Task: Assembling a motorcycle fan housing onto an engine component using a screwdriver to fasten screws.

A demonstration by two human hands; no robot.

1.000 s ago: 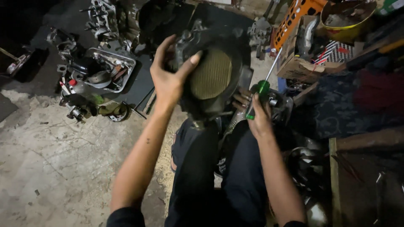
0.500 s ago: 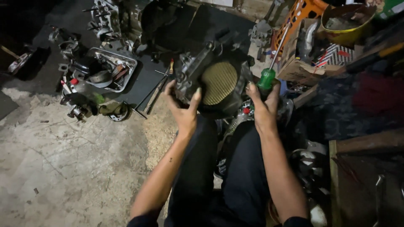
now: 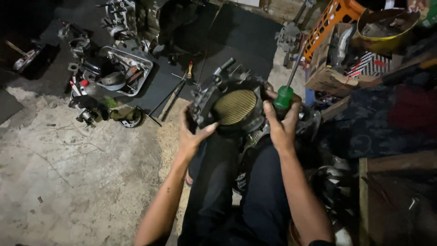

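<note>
A dark metal engine part (image 3: 230,107) with an oval brass-coloured mesh face sits above my knees. My left hand (image 3: 192,134) grips its left side, thumb lying under the mesh. My right hand (image 3: 281,123) holds its right side and also a screwdriver (image 3: 287,89) with a green handle, its shaft pointing up and away. My legs in dark trousers lie below the part.
A metal tray (image 3: 119,69) of small parts and loose engine pieces lie on a black mat at upper left. An orange crate (image 3: 330,20), a cardboard box (image 3: 327,75) and a yellow bowl (image 3: 382,29) stand at upper right. Bare concrete floor (image 3: 73,177) spreads to the left.
The engine part has come down from a raised position to just above my knees. My left hand slid from its top to its lower left side; my right hand rose onto its right side.
</note>
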